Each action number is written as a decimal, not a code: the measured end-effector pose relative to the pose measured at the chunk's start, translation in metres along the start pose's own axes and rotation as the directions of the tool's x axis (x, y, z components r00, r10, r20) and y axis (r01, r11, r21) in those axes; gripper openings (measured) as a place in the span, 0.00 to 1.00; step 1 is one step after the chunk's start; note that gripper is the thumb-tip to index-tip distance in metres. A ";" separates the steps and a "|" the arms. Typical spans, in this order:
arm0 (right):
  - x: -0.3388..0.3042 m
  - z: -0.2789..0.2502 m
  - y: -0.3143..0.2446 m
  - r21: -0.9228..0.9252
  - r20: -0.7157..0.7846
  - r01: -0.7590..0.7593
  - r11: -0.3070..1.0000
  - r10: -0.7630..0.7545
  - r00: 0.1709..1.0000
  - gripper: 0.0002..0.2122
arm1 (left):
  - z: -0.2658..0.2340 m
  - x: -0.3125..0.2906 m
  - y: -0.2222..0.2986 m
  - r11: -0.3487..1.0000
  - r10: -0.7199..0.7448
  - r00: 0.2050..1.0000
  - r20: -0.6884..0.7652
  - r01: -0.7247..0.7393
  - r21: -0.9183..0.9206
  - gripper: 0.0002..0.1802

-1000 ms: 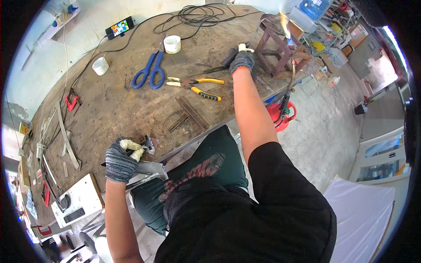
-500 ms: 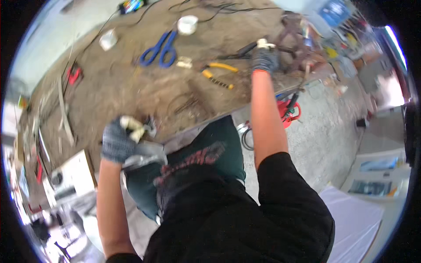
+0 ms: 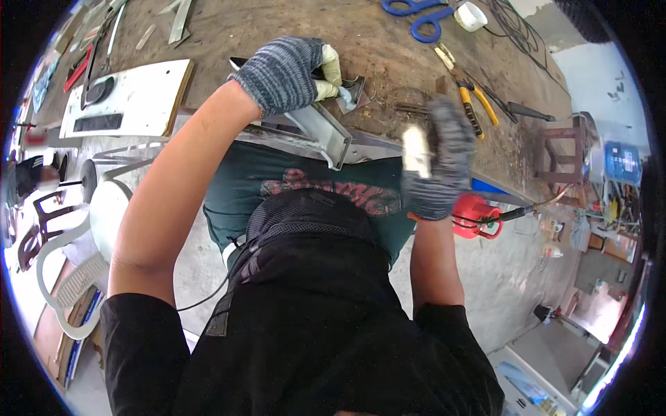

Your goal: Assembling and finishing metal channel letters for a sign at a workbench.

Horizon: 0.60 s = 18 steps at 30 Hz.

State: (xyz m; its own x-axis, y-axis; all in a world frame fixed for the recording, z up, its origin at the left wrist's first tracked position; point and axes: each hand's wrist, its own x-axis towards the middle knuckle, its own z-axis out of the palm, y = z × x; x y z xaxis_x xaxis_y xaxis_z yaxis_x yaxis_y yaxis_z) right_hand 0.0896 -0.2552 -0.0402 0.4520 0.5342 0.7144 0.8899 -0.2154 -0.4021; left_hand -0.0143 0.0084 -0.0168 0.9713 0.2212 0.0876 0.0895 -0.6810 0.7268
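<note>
My left hand (image 3: 288, 73), in a grey knit glove with pale fingertips, is closed on a grey metal angle bar (image 3: 322, 132) that lies at the near edge of the brown workbench (image 3: 291, 28). A small dark metal bracket (image 3: 354, 89) sits right by its fingertips. My right hand (image 3: 433, 163), also gloved, hovers blurred just off the bench edge, to the right of the bar and not touching it. The blur hides whether it holds anything. My dark shirt and head fill the lower middle.
Blue scissors (image 3: 416, 17), a white tape roll (image 3: 472, 15), yellow-handled pliers (image 3: 475, 104) and black cables (image 3: 513, 28) lie on the bench. A white panel (image 3: 125, 100) rests at its left. A red tool (image 3: 472, 211), a brown metal frame (image 3: 562, 156) and a white chair (image 3: 76, 263) stand on the floor.
My right hand has drawn back from the far side of the bench to its near edge. My left hand stays on the metal bar. The view has swung closer over the bench.
</note>
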 end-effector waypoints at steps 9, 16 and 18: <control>0.018 0.042 -0.017 0.110 0.392 0.206 0.972 -0.233 0.890 0.26 | -0.004 0.001 0.002 0.995 -0.004 1.000 0.025 0.002 0.096 0.08; 0.010 0.047 -0.013 0.150 0.324 0.232 0.961 -0.270 0.907 0.23 | -0.019 -0.001 0.005 0.989 0.135 0.990 -0.033 -0.132 0.060 0.20; 0.009 0.048 -0.011 0.139 0.320 0.253 0.957 -0.285 0.903 0.21 | -0.032 -0.006 0.006 0.985 0.156 0.979 -0.128 -0.164 -0.055 0.22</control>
State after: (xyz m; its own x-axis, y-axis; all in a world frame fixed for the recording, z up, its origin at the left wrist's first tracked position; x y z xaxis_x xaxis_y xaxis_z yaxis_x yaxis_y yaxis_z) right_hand 0.0812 -0.2086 -0.0566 0.1349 0.8057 0.5767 0.9580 0.0425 -0.2835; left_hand -0.0267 0.0256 0.0090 0.9370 0.2000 0.2863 -0.0832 -0.6682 0.7393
